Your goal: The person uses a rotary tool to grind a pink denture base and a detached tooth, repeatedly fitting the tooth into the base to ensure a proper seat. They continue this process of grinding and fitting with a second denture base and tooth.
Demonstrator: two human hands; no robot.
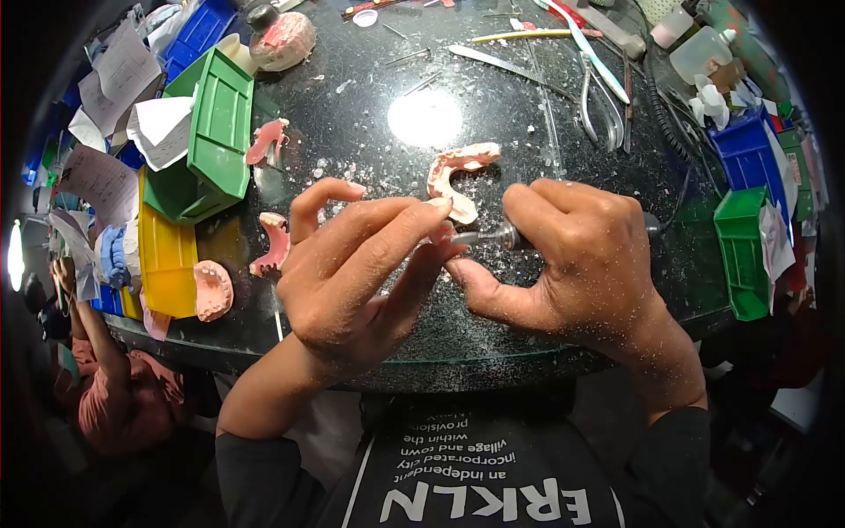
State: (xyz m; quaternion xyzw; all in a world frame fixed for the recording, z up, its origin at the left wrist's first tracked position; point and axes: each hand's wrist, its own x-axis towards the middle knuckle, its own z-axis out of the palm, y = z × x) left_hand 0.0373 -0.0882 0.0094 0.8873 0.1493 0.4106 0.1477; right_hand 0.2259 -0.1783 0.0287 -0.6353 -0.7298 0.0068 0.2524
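Note:
My left hand [356, 268] pinches a small pink denture piece [442, 233] between thumb and fingertips, most of it hidden by the fingers. Wrapped in my right hand [572, 255] is a metal rotary handpiece [508, 235], its tip pointing left, right at the pink piece. My right thumb reaches under the tip toward the left fingertips. White grinding dust speckles both hands. Just beyond the fingertips lies a curved pale plaster dental model [458, 172]. Left of my left hand, a pink denture with teeth [273, 245] lies on the black tabletop [352, 106].
Another pink denture part [267, 143] and a plaster cast [213, 290] lie at left, near a green bin [220, 132] and a yellow bin [167, 264]. Pliers [601, 106], a knife [510, 70] and a toothbrush [585, 44] lie at the back. A green bin [744, 255] stands right.

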